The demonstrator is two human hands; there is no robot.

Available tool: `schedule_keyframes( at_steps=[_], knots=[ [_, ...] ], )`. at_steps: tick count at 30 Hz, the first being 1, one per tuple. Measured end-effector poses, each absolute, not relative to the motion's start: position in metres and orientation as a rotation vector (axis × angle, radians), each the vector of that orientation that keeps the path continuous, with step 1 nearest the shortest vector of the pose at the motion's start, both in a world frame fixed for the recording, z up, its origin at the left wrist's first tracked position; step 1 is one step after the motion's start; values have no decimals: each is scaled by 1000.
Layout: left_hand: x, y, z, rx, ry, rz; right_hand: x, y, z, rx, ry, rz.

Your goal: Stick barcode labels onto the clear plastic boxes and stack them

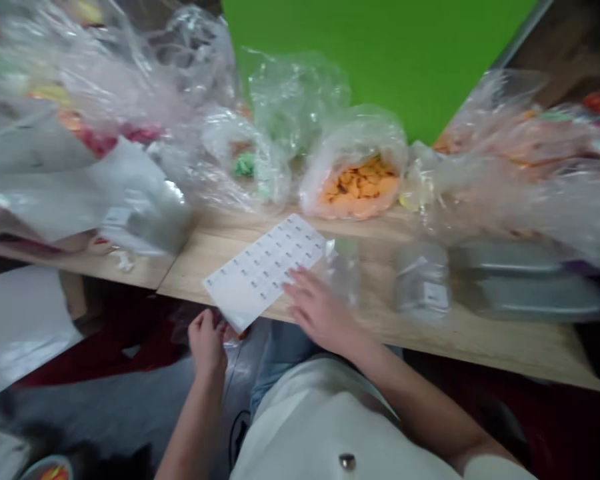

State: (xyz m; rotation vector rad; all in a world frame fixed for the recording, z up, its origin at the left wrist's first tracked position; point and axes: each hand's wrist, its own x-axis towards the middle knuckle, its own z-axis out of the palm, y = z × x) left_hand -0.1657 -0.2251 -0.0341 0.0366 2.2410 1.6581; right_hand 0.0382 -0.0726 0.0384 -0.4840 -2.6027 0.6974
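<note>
A white sheet of stickers (267, 267), printed with rows of small dark marks, lies slantwise on the wooden table. My right hand (323, 310) rests at its right edge, fingers stretched out over the stickers and touching them. Just past the table's front edge, by the sheet's lower left corner, my left hand (207, 343) is closed. Clear plastic with something orange-red shows beside its fingers, but blur hides what they grip. Right of the sheet lies a flat clear plastic bag (344, 270), close to my right fingers.
An open bag of orange pieces (363, 187) stands behind the sheet, beside a bag with green pieces (245, 163). Further right lie clear packs with a white label (435, 295) and a greyish plastic stack (530, 280). Bulging bags crowd both sides below a green panel (380, 53).
</note>
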Motion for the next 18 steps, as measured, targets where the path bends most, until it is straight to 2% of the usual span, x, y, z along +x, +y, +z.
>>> schedule_keyframes(
  at_steps=[4,8,11,14,18],
  knots=[
    [-176,-236,-31,-84,2039,1658,-39,-115,-5,-200,-2756,787],
    [-176,-251,-18,6,1902,1596,-41,-121,-20,-248,-2672,862],
    [-173,-255,-6,292,2216,1386,-54,-121,-7,-231,-2604,768],
    [-169,-251,7,687,2559,985,-78,-124,7,41,-2630,557],
    [-167,-243,20,973,2618,717,-90,-121,12,166,-2640,402]
  ],
)
